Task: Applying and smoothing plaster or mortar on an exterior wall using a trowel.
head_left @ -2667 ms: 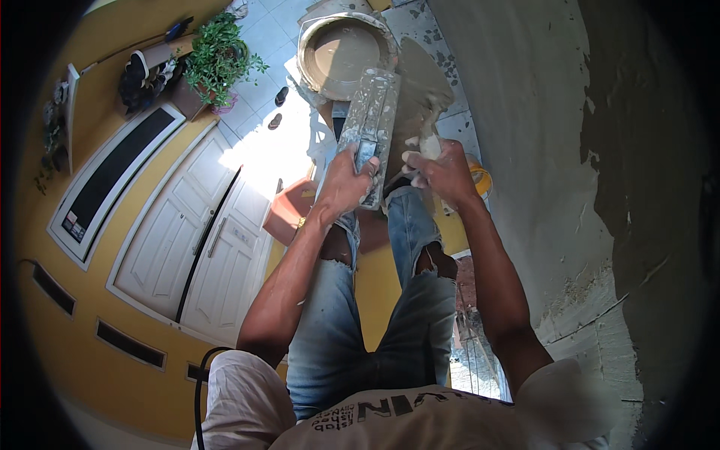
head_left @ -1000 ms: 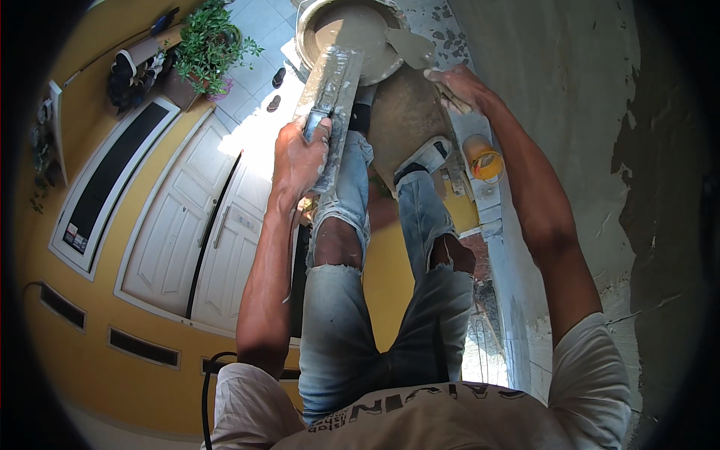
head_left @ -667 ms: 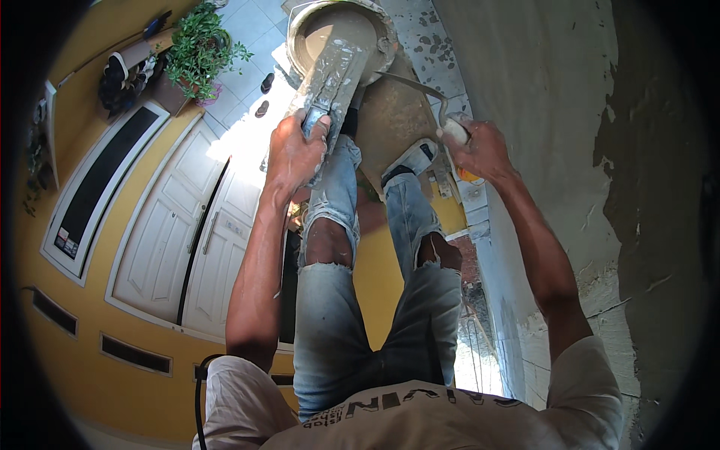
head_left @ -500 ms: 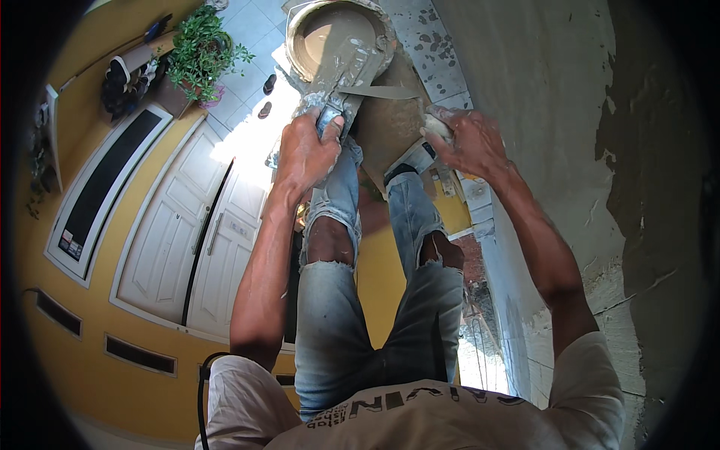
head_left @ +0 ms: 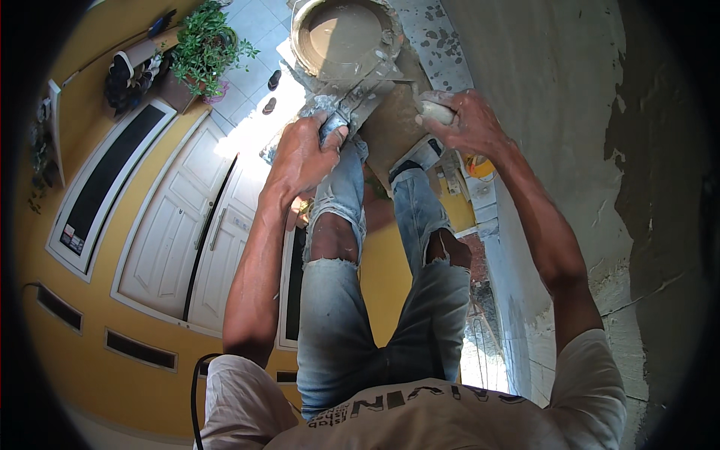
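My left hand [head_left: 306, 154] is closed round the handle of a plaster-smeared flat trowel [head_left: 367, 96]. Its long grey blade slants up towards a round bucket [head_left: 298, 56], whose inside holds smooth wet grey plaster. To the right, my right hand [head_left: 474, 126] grips the pale, crusted handle of a second trowel [head_left: 436, 112]. That trowel's thin blade shows nearly edge-on, close to the left trowel's blade; I cannot tell whether they touch.
My feet are on a plaster-stained board [head_left: 390, 131]. A freshly plastered wall [head_left: 540, 82] rises at the right. At the left are white double doors [head_left: 176, 214], a potted plant [head_left: 202, 52] and sandals [head_left: 271, 90] on pale floor tiles [head_left: 251, 34].
The left trowel has swung its blade rightward and down, uncovering more of the bucket. My right hand has risen slightly, and its trowel blade is now less visible.
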A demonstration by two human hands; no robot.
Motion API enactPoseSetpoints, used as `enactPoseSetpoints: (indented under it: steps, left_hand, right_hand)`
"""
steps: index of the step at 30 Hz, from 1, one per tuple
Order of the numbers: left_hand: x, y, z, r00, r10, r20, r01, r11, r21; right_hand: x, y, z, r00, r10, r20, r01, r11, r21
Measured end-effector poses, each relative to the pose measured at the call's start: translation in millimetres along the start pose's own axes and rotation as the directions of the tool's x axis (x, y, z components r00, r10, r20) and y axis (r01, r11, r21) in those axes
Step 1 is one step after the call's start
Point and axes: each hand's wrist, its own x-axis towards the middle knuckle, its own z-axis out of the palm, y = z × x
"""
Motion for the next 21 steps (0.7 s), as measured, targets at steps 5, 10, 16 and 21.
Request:
enactPoseSetpoints:
  steps: [5,10,16,21]
  left_hand:
    - [-2.6,9.6,-16.2,0.977,-0.010,0.215,0.006,1.000,0.021]
    - [-7.9,5.7,-27.3,0.971,0.076,0.227,-0.070,0.997,-0.035]
    - [-12.4,2.3,-35.4,0.980,-0.004,0.201,0.008,1.000,-0.019]
    - [-16.7,-11.1,-35.9,0.986,-0.002,0.164,0.005,1.000,-0.019]
  right_hand:
    - [7.1,-0.4,-14.3,0.976,-0.026,0.218,0.036,0.999,-0.040]
    - [8.1,0.0,-13.1,0.975,-0.178,0.131,0.197,0.970,-0.142]
    - [21.9,22.9,-3.0,0.977,-0.086,0.197,0.100,0.993,-0.062]
    - [31.1,34.4,10.0,0.992,-0.097,0.085,0.102,0.993,-0.058]
